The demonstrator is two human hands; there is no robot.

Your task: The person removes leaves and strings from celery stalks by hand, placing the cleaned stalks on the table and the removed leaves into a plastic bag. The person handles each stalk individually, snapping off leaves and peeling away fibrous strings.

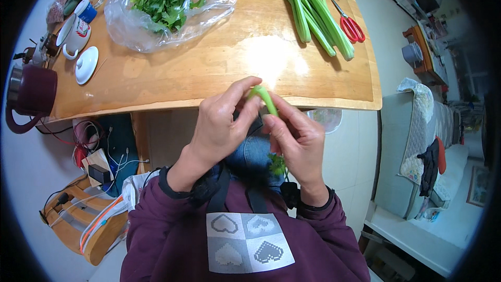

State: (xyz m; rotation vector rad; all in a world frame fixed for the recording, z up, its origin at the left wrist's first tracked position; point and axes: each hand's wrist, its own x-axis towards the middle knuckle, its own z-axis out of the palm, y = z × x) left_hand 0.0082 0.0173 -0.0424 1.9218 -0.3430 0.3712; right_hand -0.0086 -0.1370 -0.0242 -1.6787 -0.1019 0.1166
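Observation:
Just off the near edge of the wooden table [188, 74], a green celery stalk [263, 96] is held between both hands. My left hand [227, 117] grips its upper end, where it bends over. My right hand [295, 133] pinches the lower part, and leaves [278, 164] hang below that palm. Several celery stalks [313, 15] lie at the table's far right, beside red-handled scissors [350, 25]. A clear plastic bag [133, 33] holding celery leaves [166, 8] sits at the far left of the table.
An enamel mug [74, 33], a white lid [87, 64] and a dark red kettle [37, 90] stand or lie along the table's left. Under the near right edge is a clear round container [328, 120]. A wooden chair [101, 239] with cables is at the lower left.

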